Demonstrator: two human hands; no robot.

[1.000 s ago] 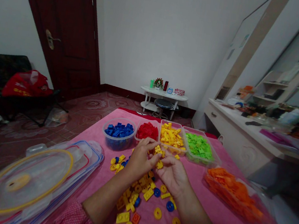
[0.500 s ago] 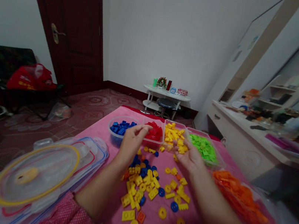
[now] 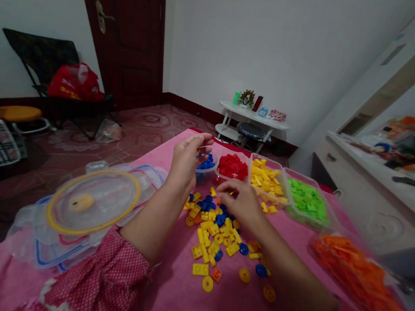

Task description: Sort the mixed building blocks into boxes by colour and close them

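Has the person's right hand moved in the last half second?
Yes: judged against the tub of yellow bricks, the right hand has moved left. It was at that tub's near edge; now it is mostly in front of the tub of red bricks.

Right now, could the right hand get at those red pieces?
Probably yes: the right hand is just on the near side of the red pieces, which lie uncovered. The left hand is off to their left, by the blue pieces, so the way looks free.
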